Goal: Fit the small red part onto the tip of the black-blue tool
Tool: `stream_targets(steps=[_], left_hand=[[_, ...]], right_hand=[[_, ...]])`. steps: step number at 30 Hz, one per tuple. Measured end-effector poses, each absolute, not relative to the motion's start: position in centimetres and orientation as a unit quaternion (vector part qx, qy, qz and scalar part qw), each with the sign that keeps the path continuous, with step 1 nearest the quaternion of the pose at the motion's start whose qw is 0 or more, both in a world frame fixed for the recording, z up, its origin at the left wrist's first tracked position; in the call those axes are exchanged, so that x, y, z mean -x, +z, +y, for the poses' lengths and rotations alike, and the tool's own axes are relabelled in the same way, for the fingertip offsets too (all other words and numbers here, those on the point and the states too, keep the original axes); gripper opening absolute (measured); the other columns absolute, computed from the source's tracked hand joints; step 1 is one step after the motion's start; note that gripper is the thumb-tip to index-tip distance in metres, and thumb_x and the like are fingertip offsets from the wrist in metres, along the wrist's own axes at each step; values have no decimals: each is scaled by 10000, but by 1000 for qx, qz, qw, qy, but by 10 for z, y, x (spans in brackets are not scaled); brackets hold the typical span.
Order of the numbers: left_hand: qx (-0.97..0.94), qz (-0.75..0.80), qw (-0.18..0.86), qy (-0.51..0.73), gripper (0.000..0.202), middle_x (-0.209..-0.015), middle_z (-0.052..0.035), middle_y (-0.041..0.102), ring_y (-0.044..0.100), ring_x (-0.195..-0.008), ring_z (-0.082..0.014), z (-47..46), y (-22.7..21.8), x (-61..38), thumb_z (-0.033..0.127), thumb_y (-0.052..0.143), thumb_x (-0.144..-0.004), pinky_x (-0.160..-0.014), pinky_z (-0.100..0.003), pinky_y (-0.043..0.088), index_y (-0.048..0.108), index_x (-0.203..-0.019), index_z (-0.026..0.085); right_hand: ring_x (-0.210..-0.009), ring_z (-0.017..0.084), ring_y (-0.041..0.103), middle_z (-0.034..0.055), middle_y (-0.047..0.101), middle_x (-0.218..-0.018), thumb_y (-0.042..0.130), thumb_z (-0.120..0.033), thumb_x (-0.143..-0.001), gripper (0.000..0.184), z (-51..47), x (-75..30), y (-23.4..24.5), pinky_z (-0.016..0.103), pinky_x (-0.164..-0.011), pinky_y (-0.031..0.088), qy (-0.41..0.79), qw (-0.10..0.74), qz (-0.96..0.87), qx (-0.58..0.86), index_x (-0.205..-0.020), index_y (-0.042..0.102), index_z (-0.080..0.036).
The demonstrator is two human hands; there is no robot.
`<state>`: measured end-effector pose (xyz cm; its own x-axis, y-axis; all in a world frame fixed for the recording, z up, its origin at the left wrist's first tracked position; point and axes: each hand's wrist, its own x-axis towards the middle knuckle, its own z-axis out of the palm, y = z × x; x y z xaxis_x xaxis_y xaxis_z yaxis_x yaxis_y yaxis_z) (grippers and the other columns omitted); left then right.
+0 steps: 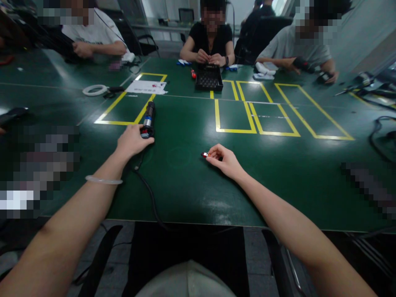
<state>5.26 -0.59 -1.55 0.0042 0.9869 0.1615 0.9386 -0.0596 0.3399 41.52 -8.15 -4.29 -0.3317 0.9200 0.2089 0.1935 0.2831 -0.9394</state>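
Note:
Left of the middle of the green table (173,198), my left hand (132,140) is closed around the near end of a black corded cylindrical tool (149,113). The tool has a silver and blue band and lies pointing away from me; its exact kind is unclear. A black cord (151,194) runs from near that hand towards the table's front edge. My right hand (225,160) pinches a small red and white piece (204,155) between thumb and fingers, just above or on the tabletop. My fingers partly cover the piece.
Yellow tape outlines (235,131) mark the table. A white paper sheet (147,87) and a white cable coil (95,90) lie far left. A black tray (209,79) and small red object (193,74) stand before a person (212,41). Other people sit on both sides.

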Motion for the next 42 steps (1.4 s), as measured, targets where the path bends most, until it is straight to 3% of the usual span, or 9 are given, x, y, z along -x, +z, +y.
stream_targets(steps=[6,12,23,29,37,42], left_hand=[[-737,663,35,125,715,-1320,-173,523,571,-1176,-365,-46,-17,-139,543,604,-807,-913,-457,506,490,-1404,167],[-801,586,51,113,691,-1314,-170,512,559,-1161,-343,-79,-14,-193,496,590,-854,-888,-427,504,428,-1437,164],[-839,528,49,125,642,-1274,-161,528,553,-1143,-328,-100,-14,-219,443,592,-861,-880,-416,497,425,-1421,178],[-840,528,37,114,655,-1295,-176,524,550,-1139,-331,-103,-13,-222,427,572,-873,-910,-433,491,415,-1436,132],[-837,540,-10,89,627,-1304,-165,526,552,-1114,-306,-107,-9,-226,445,522,-915,-882,-408,490,417,-1438,117],[-828,554,-24,86,597,-1224,-164,540,556,-1067,-305,-104,-7,-232,524,469,-955,-826,-389,478,454,-1411,140]], right_hand=[[-632,114,536,-19,618,-727,693,-359,-822,207,-79,-416,-43,257,-619,450,422,404,-699,412,-888,578,-200],[-630,120,536,-23,608,-715,676,-354,-839,188,-78,-417,-44,263,-620,447,400,401,-715,410,-891,572,-206],[-611,127,534,-37,575,-676,663,-275,-819,145,-77,-417,-44,270,-626,440,363,358,-752,418,-847,538,-206],[-627,126,542,-44,573,-694,655,-247,-824,145,-78,-417,-45,264,-642,448,366,367,-752,406,-894,534,-207],[-742,151,628,19,685,-834,615,-198,-860,64,-83,-421,-44,279,-722,482,300,355,-794,391,-923,613,-188],[-812,187,632,64,702,-922,534,-166,-898,125,-87,-420,-44,316,-766,490,236,341,-820,395,-974,633,-186]])
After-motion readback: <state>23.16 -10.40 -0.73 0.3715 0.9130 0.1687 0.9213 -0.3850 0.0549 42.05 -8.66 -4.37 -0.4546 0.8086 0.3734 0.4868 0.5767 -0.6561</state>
